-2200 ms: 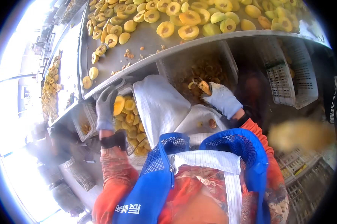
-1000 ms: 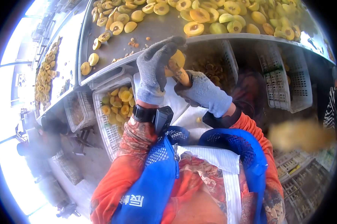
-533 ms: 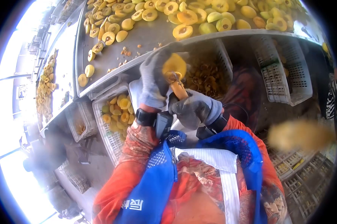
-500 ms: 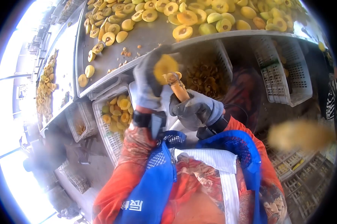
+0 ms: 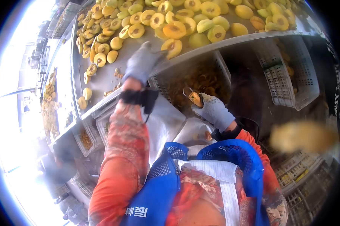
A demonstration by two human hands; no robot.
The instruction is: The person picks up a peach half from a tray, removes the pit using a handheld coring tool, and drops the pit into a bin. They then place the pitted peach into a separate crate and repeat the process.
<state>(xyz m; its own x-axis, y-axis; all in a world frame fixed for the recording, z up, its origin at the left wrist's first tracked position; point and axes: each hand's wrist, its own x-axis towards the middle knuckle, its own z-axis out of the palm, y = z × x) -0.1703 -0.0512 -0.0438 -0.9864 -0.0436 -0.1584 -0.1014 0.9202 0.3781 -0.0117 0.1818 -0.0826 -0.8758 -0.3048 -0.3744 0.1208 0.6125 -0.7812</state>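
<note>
My left hand point(image 5: 144, 62), in a grey glove with dark fingers, reaches over the metal table's front edge. Its fingers are apart, with nothing visible in them, just left of a yellow peach half point(image 5: 172, 48) lying cut side up. My right hand point(image 5: 215, 112), gloved alike, is wrapped round the wooden handle of a pitting tool point(image 5: 195, 98). The tool's thin metal loop points up and left, over a crate of brown scraps point(image 5: 200, 77) below the table edge. A small brown bit point(image 5: 208, 135) lies on the pale apron point(image 5: 192, 133) at my lap.
Many peach halves point(image 5: 136, 31) are spread over the metal table point(image 5: 106, 77). A white plastic crate point(image 5: 286, 83) stands under it at right, and another crate point(image 5: 85, 141) at left. Stacked crates point(image 5: 298, 173) are at lower right. A blurred tan shape point(image 5: 303, 136) hangs in the view.
The peach half that my left hand held is out of it, and that hand has moved forward over the table. My right hand has shifted right and slightly down with the pitting tool.
</note>
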